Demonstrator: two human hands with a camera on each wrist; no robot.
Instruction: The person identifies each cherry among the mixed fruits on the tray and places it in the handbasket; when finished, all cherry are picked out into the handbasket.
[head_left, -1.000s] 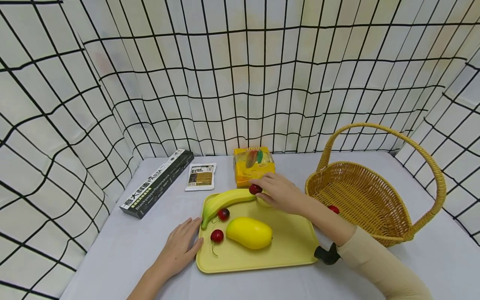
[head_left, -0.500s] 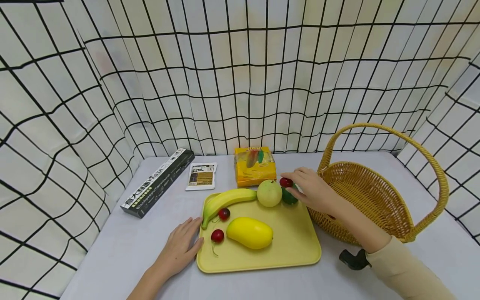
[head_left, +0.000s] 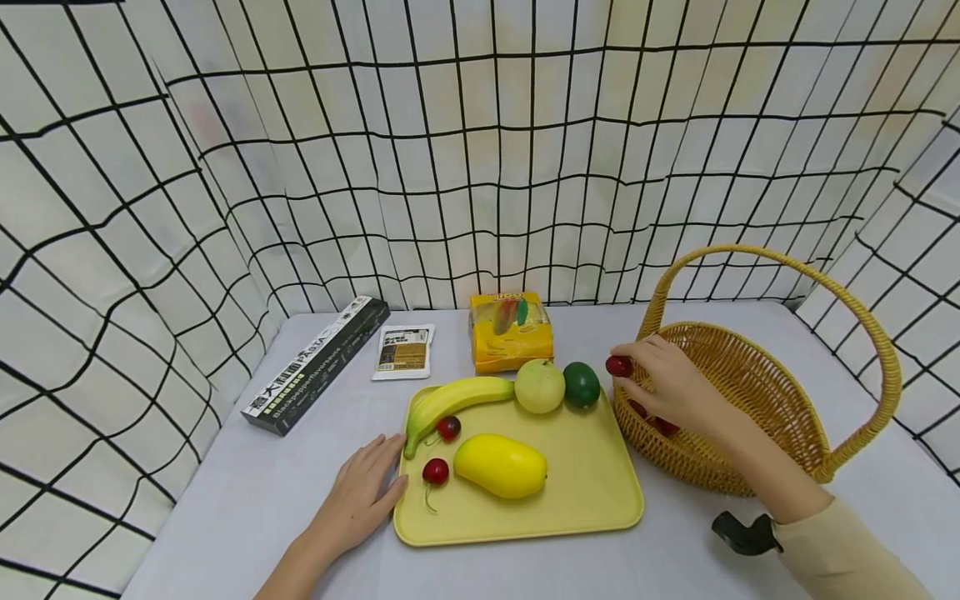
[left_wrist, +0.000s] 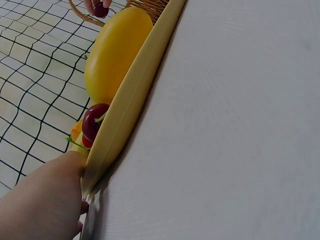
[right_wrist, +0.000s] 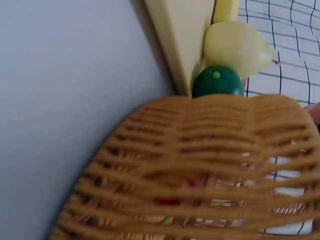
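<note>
My right hand [head_left: 667, 379] pinches a red cherry [head_left: 618, 366] above the left rim of the wicker basket [head_left: 795, 400]. Red fruit [head_left: 665, 427] lies inside the basket, partly hidden by that hand. At the left edge of the yellow tray [head_left: 585, 500], my left hand [head_left: 363, 492] rests with fingers extended. On the tray are a banana [head_left: 457, 402], a yellow mango [head_left: 500, 466], a round pale green fruit [head_left: 539, 386], a dark green fruit [head_left: 581, 385], one cherry [head_left: 448, 428] beside the banana and another cherry [head_left: 435, 472] near the mango.
Behind the tray stands a yellow package [head_left: 512, 333] with a mango picture. A white and brown sachet [head_left: 403, 352] and a long black pasta box [head_left: 318, 367] lie to its left. The basket's tall handle [head_left: 847, 300] arches up; gridded cloth [head_left: 480, 167] surrounds the table.
My right hand has carried the cherry rightward from above the tray's back edge to the basket's left rim, uncovering the pale and dark green fruits. The left hand has stayed put.
</note>
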